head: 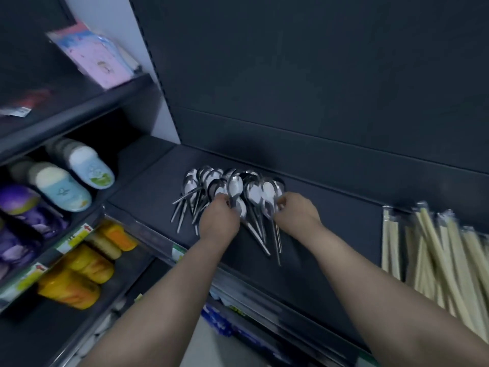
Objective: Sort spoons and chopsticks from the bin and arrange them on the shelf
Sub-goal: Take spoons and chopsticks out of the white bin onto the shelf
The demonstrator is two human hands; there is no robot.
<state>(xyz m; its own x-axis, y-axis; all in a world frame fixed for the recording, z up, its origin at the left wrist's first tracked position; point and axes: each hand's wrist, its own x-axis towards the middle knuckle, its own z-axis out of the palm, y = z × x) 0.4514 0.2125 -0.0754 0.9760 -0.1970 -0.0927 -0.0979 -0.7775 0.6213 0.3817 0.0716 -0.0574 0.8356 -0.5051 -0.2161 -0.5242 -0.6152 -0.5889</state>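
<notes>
A dark grey shelf [338, 207] with a dark back panel fills the middle of the view, and it seems to belong to a shop display. A heap of metal spoons [211, 181] lies on this shelf, a little left of its middle. The bowls point toward the back panel and the handles fan out toward the front edge.

The left hand [219, 218] is on the middle of the heap. Its fingers [223, 199] are curled down around some spoon handles, just below the bowls. The right hand [297, 213] is at the right side of the same heap. Its fingers [281, 203] are bent together and pinch a spoon near the neck. Both forearms reach in from the lower edge, and the two hands are near each other but do not touch.

At the right end of the shelf, well apart from the spoons, lie pale chopsticks [436, 250] in clear packets, with their length running from front to back.

On the neighbouring rack at the left stand light blue slippers [79, 170], purple ones [23, 205] beside them, and yellow ones [79, 271] one level lower. A pink packet [99, 58] leans on the level above.
</notes>
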